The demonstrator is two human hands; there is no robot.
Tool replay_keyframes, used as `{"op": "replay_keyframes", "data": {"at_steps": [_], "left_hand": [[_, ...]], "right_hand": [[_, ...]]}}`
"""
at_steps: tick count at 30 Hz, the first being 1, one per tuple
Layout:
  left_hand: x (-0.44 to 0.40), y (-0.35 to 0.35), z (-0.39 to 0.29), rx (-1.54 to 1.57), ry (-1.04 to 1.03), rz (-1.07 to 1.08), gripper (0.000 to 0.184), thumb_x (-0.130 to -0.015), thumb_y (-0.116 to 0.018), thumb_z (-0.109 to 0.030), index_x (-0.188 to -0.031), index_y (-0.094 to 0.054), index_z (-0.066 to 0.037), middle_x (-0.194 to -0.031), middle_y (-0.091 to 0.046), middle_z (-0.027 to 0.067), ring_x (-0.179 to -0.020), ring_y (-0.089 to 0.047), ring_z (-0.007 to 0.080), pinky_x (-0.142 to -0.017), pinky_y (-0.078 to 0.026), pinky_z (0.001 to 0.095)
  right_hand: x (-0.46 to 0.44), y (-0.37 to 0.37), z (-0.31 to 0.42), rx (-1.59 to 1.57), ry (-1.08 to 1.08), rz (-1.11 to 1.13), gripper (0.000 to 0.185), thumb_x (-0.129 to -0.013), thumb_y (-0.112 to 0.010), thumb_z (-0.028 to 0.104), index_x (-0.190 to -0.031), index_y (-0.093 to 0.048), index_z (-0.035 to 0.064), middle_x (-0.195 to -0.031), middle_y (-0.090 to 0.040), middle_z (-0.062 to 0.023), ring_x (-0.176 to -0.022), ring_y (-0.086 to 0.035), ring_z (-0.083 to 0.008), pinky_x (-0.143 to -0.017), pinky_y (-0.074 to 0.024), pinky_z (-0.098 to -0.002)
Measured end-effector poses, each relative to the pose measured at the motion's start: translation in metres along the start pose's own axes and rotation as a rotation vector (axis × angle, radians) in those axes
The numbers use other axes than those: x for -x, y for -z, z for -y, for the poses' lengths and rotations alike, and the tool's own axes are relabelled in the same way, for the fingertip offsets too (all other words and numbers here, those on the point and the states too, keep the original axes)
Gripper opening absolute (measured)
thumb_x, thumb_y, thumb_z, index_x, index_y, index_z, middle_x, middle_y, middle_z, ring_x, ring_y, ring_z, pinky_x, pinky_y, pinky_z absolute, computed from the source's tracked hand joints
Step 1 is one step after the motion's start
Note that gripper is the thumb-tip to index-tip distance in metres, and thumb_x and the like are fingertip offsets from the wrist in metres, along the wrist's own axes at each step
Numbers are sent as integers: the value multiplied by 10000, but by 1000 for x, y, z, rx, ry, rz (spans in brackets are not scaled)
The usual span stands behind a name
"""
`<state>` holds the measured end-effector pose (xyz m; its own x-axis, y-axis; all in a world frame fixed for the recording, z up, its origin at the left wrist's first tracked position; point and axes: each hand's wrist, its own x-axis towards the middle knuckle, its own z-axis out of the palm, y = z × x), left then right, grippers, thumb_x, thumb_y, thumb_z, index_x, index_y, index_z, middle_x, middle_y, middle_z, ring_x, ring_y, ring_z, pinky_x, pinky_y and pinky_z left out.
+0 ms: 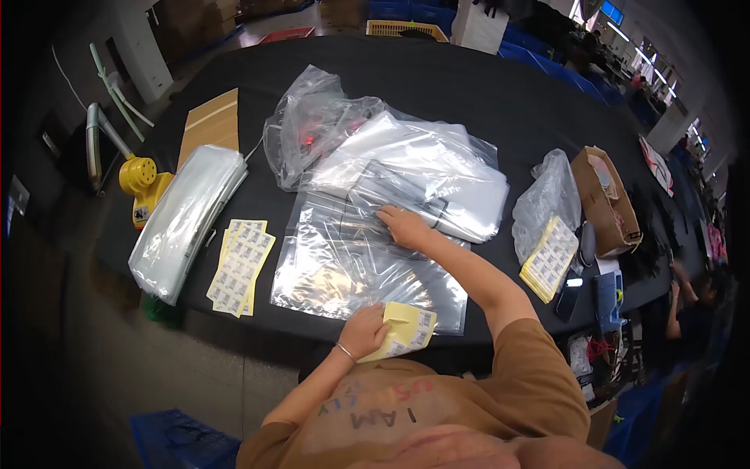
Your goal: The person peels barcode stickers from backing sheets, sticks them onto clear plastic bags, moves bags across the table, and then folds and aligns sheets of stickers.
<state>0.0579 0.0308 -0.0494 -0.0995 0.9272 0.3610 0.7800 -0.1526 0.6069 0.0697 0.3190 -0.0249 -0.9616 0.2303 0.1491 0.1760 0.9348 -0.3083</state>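
Note:
My left hand [365, 331] is closed on a yellow-backed label sheet [414, 328] at the table's front edge. My right hand [404, 227] rests on clear plastic bags [328, 266] in the middle, its fingers touching the film near a dark, folded-looking packed piece [391, 191]. Behind it lies a loose pile of clear bags [461, 164]. More label sheets [242, 266] lie left of the bags, and a stack of them [549, 262] lies to the right. Whether my right fingers pinch anything is too small to tell.
A thick stack of clear bags [187, 219] lies at the left beside a yellow device [139, 176] and cardboard [211, 125]. On the right are an open cardboard box [605, 199], a phone [569, 301] and a blue holder [608, 301]. Another person [691, 305] is at far right.

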Motion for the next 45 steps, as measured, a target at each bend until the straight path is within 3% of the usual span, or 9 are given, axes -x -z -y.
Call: {"op": "replay_keyframes", "data": {"at_steps": [5, 7, 11, 19, 23, 29, 33, 37, 45], "left_hand": [[-3, 1, -7, -25, -17, -55, 119, -809, -622, -124, -815, -583, -12, -1053, -616, 150, -1058, -571, 331, -873, -440, 420], [-1, 0, -5, -22, -19, -59, 126, -813, -625, -130, -811, -578, -14, -1067, -615, 150, -1066, -570, 327, -878, -438, 419], [-1, 1, -5, -11, -23, -50, 142, -807, -637, -135, -791, -567, -14, -1096, -619, 148, -1086, -574, 328, -903, -436, 425], [6, -14, 2, -13, 27, 14, 192, -761, -636, -113, -928, -605, -25, -1142, -585, 121, -1147, -535, 290, -939, -415, 411], [6, -22, 2, -80, 15, -81, 235, -783, -619, -144, -1000, -599, -53, -1127, -585, 89, -1161, -522, 256, -975, -403, 397], [2, -15, -1, -53, 26, -69, 175, -851, -589, -204, -902, -607, -37, -1145, -592, 93, -1173, -512, 249, -990, -393, 400], [-1, -11, -3, -48, 27, -52, 187, -840, -596, -203, -922, -614, -36, -1133, -596, 96, -1175, -502, 254, -993, -380, 397], [-2, -13, 1, -14, -26, -169, 157, -815, -606, -199, -816, -591, -43, -982, -599, 105, -1070, -545, 270, -919, -412, 391], [-12, -6, -4, 316, 65, -174, 176, -809, -594, -227, -774, -584, -55, -727, -579, 124, -738, -575, 347, -685, -459, 431]], "right_hand": [[-31, 5, -12, 108, 94, -80, 396, -811, -571, 116, -1202, -536, 67, -1222, -535, -142, -1075, -541, -330, -858, -473, -426], [-43, 8, -26, 175, 99, -289, 422, -799, -617, 196, -1198, -541, 82, -1249, -521, -164, -1076, -536, -345, -874, -457, -461], [-85, -2, -72, 207, -130, -445, 496, -793, -630, 357, -1214, -543, 110, -1270, -515, -169, -1148, -491, -365, -905, -428, -498], [-108, 7, -125, 189, -719, -295, 524, -843, -549, 510, -1169, -578, 100, -1223, -551, -147, -1152, -503, -357, -915, -399, -551], [-102, -11, -187, 25, -446, -424, 548, -872, -564, 452, -1211, -561, 22, -1294, -514, -211, -1215, -468, -382, -1018, -356, -484], [-13, 29, -54, 98, -21, -448, 444, -862, -631, 245, -1220, -533, 1, -1255, -540, -206, -1187, -486, -370, -1022, -365, -419], [74, 27, 23, -159, -122, -295, 332, -890, -594, 204, -1156, -586, 5, -1134, -612, -185, -1060, -583, -327, -929, -430, -368], [142, 18, 77, -713, -531, -218, 294, -923, -543, 135, -1152, -591, -44, -1067, -659, -127, -990, -614, -184, -872, -465, -291], [199, 7, 117, -856, -620, -301, 385, -958, -543, 212, -1253, -524, -35, -1102, -624, -117, -975, -586, -159, -871, -452, -275]]}}
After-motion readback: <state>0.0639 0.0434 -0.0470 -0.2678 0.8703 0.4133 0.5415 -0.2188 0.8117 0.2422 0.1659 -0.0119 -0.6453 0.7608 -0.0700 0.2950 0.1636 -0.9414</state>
